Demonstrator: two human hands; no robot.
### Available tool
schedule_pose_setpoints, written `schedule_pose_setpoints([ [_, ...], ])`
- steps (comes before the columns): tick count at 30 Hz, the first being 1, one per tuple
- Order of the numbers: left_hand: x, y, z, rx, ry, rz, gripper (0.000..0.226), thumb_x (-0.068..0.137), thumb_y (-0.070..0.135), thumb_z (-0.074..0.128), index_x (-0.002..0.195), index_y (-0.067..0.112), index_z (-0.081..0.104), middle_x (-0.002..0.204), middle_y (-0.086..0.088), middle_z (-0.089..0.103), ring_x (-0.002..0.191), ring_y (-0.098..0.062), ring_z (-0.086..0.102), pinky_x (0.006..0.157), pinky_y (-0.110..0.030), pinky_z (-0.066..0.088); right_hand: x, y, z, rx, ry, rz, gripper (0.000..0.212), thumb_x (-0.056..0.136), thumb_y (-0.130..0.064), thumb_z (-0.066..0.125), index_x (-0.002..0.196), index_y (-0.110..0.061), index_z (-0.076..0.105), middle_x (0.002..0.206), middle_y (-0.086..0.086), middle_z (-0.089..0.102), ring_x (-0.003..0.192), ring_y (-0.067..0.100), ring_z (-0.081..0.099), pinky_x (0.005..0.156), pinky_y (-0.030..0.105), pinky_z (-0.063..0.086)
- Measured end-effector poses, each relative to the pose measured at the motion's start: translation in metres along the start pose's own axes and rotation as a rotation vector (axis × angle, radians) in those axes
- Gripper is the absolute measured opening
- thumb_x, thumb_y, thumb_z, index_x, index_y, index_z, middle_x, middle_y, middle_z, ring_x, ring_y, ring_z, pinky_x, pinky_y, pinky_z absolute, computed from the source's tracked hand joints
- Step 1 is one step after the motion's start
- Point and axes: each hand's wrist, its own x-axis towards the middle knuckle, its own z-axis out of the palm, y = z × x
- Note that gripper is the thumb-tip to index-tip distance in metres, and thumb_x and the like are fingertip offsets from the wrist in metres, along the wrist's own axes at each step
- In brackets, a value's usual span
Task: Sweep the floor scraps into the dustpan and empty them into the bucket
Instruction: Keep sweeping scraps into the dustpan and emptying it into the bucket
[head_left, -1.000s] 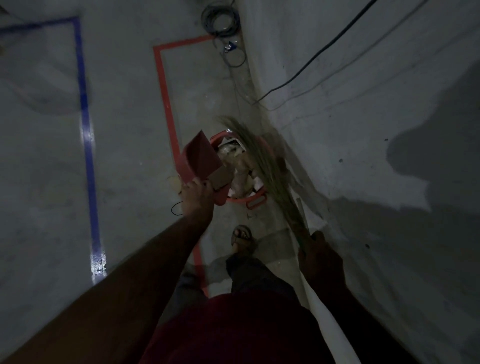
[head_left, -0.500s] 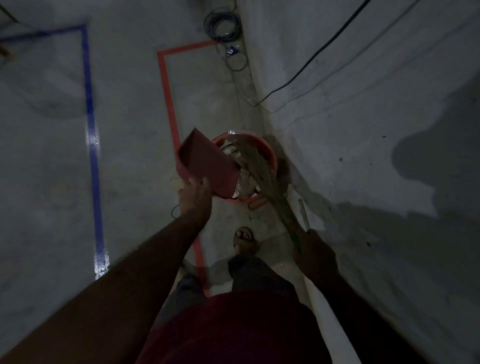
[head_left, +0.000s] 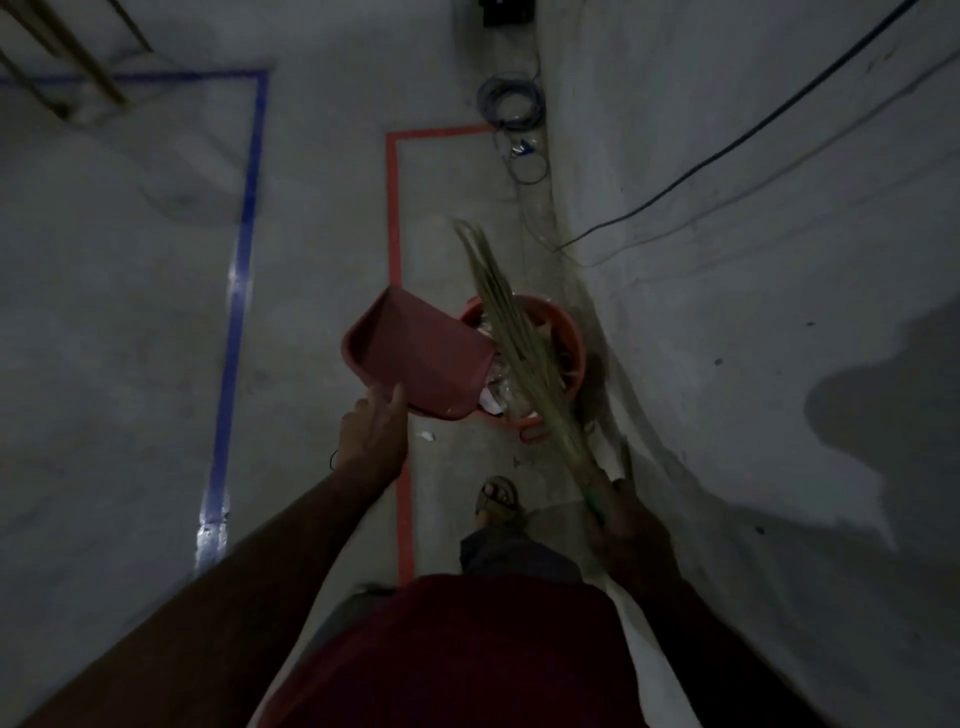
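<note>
Standing on the grey floor (head_left: 130, 364) by the wall, the orange bucket (head_left: 574, 343) is holding pale scraps. Tilting over its left rim, the red dustpan (head_left: 415, 358) is being gripped by the left hand (head_left: 374, 436). Crossing above the bucket, the straw broom (head_left: 514, 332) is being clasped by the right hand (head_left: 618, 514), fingers curling round its handle.

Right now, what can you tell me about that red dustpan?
The dustpan looks like dull red plastic, a shallow scoop with raised side walls and a flat open lip. It is held in the air, its lip over the orange bucket, which holds pale scraps. The left hand grips its near edge. The grass broom crosses beside its lip; contact is unclear.
</note>
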Motion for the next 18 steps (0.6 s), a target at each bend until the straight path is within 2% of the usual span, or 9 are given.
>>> schedule_pose_setpoints([
  [3,-0.030,-0.036,0.008,-0.065,0.057,-0.065,0.041,0.095,0.015,0.047,0.137,0.013,0.044,0.121,-0.016,0.052,0.095,-0.035,0.060,0.075,-0.043,0.046,0.006,-0.036,0.001,-0.065,-0.010,-0.118,0.067,0.095,-0.025,0.059,0.155,-0.031,0.029,0.107,0.009,0.060,0.091,0.032,0.061,0.070,0.046,0.055],
  [5,-0.054,-0.065,0.015,-0.071,0.094,-0.131,0.038,0.095,0.015,0.051,0.132,0.015,0.046,0.116,-0.013,0.053,0.090,-0.033,0.061,0.070,-0.040,0.043,0.008,-0.062,0.004,-0.117,0.000,-0.229,0.064,0.097,-0.030,0.052,0.155,-0.032,0.025,0.121,0.013,0.061,0.091,0.031,0.064,0.083,0.048,0.052],
  [6,-0.068,-0.080,0.018,-0.076,0.112,-0.172,0.037,0.095,0.015,0.052,0.132,0.015,0.047,0.115,-0.013,0.054,0.088,-0.033,0.061,0.068,-0.039,0.041,0.009,-0.077,0.005,-0.120,0.006,-0.280,0.063,0.095,-0.032,0.050,0.154,-0.032,0.027,0.124,0.014,0.061,0.091,0.031,0.064,0.082,0.043,0.052],
  [9,-0.110,-0.128,0.030,-0.119,0.146,-0.314,0.038,0.096,0.017,0.052,0.133,0.015,0.045,0.113,-0.013,0.055,0.086,-0.033,0.062,0.065,-0.039,0.034,0.009,-0.123,0.016,-0.135,-0.052,-0.384,0.063,0.094,-0.033,0.052,0.153,-0.027,0.030,0.125,0.012,0.058,0.086,0.028,0.063,0.061,0.028,0.046],
  [12,-0.156,-0.179,0.042,-0.180,0.187,-0.438,0.039,0.094,0.016,0.053,0.132,0.014,0.048,0.113,-0.014,0.055,0.086,-0.034,0.062,0.066,-0.040,0.041,0.005,-0.171,0.036,-0.177,-0.085,-0.509,0.060,0.098,-0.032,0.054,0.154,-0.025,0.031,0.132,0.010,0.054,0.076,0.022,0.063,0.053,0.029,0.047],
  [14,-0.187,-0.210,0.047,-0.194,0.213,-0.511,0.036,0.092,0.015,0.056,0.128,0.014,0.052,0.110,-0.013,0.057,0.084,-0.033,0.063,0.064,-0.040,0.042,0.000,-0.208,0.049,-0.185,-0.085,-0.591,0.058,0.098,-0.030,0.056,0.152,-0.025,0.036,0.120,0.011,0.056,0.070,0.022,0.062,0.051,0.029,0.047],
  [16,-0.216,-0.239,0.053,-0.226,0.247,-0.590,0.033,0.091,0.013,0.061,0.123,0.012,0.057,0.102,-0.013,0.059,0.077,-0.033,0.064,0.060,-0.037,0.039,-0.005,-0.244,0.065,-0.195,-0.114,-0.643,0.057,0.096,-0.029,0.059,0.150,-0.020,0.041,0.113,0.013,0.056,0.071,0.025,0.060,0.054,0.036,0.052],
  [18,-0.241,-0.267,0.061,-0.243,0.274,-0.662,0.031,0.090,0.014,0.064,0.120,0.012,0.057,0.096,-0.014,0.059,0.071,-0.033,0.062,0.058,-0.036,0.037,-0.009,-0.276,0.085,-0.251,-0.125,-0.692,0.058,0.095,-0.030,0.059,0.148,-0.015,0.044,0.102,0.013,0.058,0.066,0.027,0.058,0.051,0.037,0.048],
])
